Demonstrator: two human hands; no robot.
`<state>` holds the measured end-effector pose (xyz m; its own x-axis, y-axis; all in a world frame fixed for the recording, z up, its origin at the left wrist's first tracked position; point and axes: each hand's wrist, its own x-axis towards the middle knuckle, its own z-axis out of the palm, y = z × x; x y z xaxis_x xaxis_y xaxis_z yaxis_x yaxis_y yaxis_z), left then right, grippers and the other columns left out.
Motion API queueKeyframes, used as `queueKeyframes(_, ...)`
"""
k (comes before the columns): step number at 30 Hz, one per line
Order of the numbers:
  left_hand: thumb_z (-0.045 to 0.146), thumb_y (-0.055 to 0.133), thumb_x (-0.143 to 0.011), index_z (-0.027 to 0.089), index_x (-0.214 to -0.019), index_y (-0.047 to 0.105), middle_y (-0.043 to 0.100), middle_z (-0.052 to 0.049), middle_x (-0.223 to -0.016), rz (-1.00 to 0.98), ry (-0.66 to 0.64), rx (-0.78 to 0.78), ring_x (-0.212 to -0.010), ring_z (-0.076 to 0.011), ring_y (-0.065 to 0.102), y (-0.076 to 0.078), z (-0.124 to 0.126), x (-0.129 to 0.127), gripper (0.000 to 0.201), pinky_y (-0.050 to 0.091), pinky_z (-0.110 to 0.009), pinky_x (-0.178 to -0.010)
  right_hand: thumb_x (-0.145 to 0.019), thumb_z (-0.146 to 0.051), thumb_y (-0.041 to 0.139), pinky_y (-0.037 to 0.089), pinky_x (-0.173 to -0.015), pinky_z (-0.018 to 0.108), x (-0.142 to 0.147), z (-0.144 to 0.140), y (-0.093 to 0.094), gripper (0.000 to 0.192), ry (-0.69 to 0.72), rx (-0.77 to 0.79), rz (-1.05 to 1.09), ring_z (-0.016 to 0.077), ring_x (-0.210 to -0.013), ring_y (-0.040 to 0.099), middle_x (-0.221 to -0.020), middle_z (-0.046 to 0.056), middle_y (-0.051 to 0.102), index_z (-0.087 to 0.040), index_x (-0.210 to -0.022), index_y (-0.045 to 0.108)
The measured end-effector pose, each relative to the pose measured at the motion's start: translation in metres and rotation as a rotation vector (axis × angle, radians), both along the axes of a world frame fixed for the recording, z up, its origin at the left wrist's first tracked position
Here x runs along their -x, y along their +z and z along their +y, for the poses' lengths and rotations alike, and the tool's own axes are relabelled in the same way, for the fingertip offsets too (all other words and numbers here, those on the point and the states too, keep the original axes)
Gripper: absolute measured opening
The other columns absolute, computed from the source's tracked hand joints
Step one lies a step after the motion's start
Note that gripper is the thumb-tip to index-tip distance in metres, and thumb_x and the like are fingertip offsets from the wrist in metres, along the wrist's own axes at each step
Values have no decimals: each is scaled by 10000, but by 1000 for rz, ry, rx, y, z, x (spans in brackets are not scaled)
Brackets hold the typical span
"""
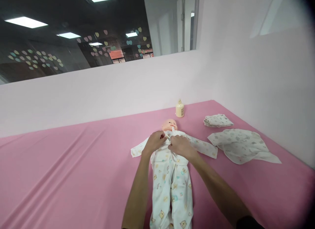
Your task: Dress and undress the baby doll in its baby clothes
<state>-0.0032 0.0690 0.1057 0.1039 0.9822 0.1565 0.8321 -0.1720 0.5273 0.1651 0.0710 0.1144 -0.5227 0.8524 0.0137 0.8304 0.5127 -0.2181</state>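
Observation:
A baby doll lies on its back, dressed in a white long-sleeved top and white trousers printed with small bears. Both sleeves are spread out to the sides. At the doll's upper chest, my left hand pinches the front of the top near the collar. My right hand is closed on the top's front edge, just beside the left. The exact bit of cloth or fastening between the fingertips is too small to make out.
Under the doll is a pink sheet with creases at left. A cream pump bottle stands beyond the doll's head. To the right lie a folded printed cloth and a loosely spread one. White walls border the back and right.

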Motion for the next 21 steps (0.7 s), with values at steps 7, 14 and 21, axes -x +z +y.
queueKeyframes(7,349,498,-866,181,-721,482,573,7,-763,32,-5,1,-719,-149,491,2,0,0,223,327,-271,-639,-854,-64,473,439,-741,331,20,-14,-4,237,-6,-62,-39,272,-918,667,-965,187,690,-84,-1000,660)
queueKeyframes(14,267,522,-845,254,-1184,606,562,-56,-1097,-10,-54,35,-919,-182,560,5,-11,-1,349,426,-302,-798,-874,-62,468,448,-761,359,21,-14,-8,239,21,-101,-13,292,-943,654,-983,208,678,-89,-1015,659)
queueKeyframes(21,238,530,-808,208,-955,676,554,-72,-1091,113,-117,94,-1017,-219,553,7,-22,-3,209,432,-305,-789,-904,-152,468,383,-697,312,7,2,-7,193,24,-64,32,261,-879,642,-943,177,672,-107,-942,652)
